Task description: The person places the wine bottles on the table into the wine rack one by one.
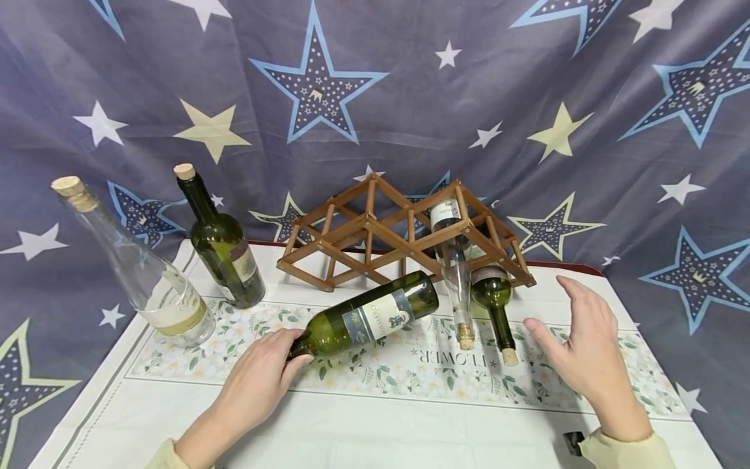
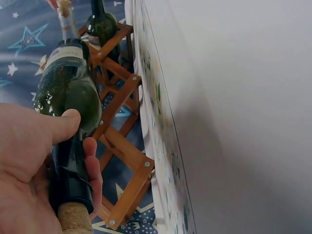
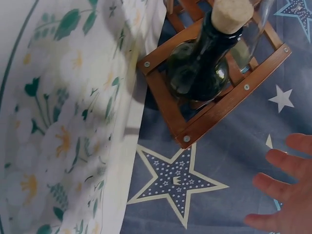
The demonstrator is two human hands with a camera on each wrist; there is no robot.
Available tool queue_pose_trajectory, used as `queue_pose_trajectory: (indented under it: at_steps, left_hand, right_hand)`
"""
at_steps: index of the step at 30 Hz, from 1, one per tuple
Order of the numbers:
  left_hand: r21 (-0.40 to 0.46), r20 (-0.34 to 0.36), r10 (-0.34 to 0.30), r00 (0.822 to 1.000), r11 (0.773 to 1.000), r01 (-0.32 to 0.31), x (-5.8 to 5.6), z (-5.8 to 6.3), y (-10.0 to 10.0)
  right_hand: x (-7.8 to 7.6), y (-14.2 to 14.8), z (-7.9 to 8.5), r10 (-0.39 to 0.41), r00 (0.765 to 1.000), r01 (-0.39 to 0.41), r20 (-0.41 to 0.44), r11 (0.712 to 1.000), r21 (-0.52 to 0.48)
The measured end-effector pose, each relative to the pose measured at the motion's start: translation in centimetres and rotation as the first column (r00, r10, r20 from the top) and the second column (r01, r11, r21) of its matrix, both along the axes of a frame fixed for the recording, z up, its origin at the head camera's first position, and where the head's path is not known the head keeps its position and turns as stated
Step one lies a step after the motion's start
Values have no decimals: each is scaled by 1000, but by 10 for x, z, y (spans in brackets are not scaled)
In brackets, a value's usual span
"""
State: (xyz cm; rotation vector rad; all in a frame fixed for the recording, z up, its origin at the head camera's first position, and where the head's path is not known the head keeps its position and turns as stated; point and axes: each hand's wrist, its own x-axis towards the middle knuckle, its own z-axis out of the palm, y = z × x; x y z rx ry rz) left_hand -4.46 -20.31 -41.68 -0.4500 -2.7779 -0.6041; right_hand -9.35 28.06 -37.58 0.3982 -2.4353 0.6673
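My left hand (image 1: 260, 371) grips a green wine bottle (image 1: 366, 317) by its neck. The bottle lies slanted above the table, base toward the upper right, with a cream and blue label. In the left wrist view its cork (image 2: 75, 219) pokes out below my fingers. To the right, my right hand (image 1: 592, 345) is spread with nothing in it. Nearest to it is a dark green bottle (image 1: 494, 293), neck forward in the wooden wine rack (image 1: 375, 228). Beside that one, a clear corked bottle (image 1: 455, 273) also lies in the rack.
At the left stand a tall clear bottle (image 1: 166, 293) with a cork and a green corked bottle (image 1: 225, 251). A floral runner (image 1: 410, 378) lies across the white table (image 1: 351, 430). A small black object (image 1: 573, 443) lies by my right sleeve. A star-patterned curtain (image 1: 410, 98) hangs behind.
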Motion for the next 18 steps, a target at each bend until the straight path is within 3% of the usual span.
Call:
queue_pose_trajectory:
  at_steps: [18]
  left_hand:
    - [34,130,71,989,996,-76,0,-10,10]
  right_hand:
    - [-4,7,-9,-33,998,34,57,999,-8]
